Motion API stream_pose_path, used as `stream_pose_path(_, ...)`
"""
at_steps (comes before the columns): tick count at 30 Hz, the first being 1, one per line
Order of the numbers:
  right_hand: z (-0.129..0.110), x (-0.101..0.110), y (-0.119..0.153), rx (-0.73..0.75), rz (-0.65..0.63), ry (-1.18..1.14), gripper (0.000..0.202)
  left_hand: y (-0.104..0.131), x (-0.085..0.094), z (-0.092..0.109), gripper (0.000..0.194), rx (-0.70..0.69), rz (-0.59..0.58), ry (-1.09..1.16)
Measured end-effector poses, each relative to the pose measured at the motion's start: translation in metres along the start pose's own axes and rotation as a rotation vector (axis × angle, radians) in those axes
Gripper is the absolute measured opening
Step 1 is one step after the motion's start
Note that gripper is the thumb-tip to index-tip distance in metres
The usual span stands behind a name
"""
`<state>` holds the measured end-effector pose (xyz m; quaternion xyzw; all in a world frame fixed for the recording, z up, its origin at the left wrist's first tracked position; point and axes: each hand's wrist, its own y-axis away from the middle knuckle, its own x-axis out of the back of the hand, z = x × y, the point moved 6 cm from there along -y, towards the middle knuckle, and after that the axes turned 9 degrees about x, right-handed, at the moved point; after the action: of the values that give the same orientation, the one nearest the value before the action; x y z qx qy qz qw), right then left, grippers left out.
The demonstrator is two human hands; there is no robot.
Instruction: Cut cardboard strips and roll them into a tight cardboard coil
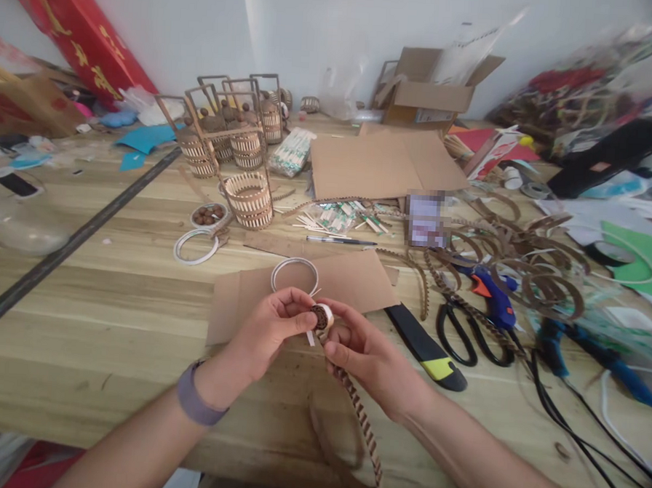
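Between my two hands is a small coil of brown corrugated cardboard strip [321,317], with white tape visible on its outer side. My left hand [267,332] pinches the coil between thumb and fingers. My right hand [372,356] is closed on the coil's right side and on the strip beneath it. From there the loose tail of the strip [361,413] hangs down to the table's front edge. A cardboard sheet [351,278] lies just beyond my hands, bearing a roll of white tape [275,276].
A black-handled knife [427,351], scissors [457,338] and a blue glue gun [492,296] lie at right, near loose cardboard strips [542,284] and cables [552,409]. Slatted baskets [249,200] with handles stand back left. A dark metal bar [80,238] crosses the table's left side.
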<state>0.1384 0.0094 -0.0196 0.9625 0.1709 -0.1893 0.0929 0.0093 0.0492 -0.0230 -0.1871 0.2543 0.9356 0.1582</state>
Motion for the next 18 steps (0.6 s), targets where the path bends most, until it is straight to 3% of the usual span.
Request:
stream_pose_path(4,0.000,-0.002,0.001,0.019,-0.004,0.020,0.063,-0.001,0.000,-0.001,0.049,-0.023,-0.030,-0.014)
stream_pose_path(8,0.003,-0.004,0.001,0.030,-0.031,0.099,0.062,-0.001,0.002,-0.001,0.031,-0.049,0.028,-0.064)
stream_pose_path(11,0.002,0.001,0.000,0.072,-0.025,0.198,0.060,0.000,0.004,-0.002,0.029,-0.029,0.064,-0.036)
stream_pose_path(16,-0.031,0.020,0.005,0.426,0.239,0.676,0.020,0.001,0.004,-0.003,0.032,0.003,0.086,0.005)
stream_pose_path(18,-0.044,0.018,0.009,0.544,0.268,0.824,0.012,0.001,0.003,-0.005,0.033,0.014,0.070,-0.001)
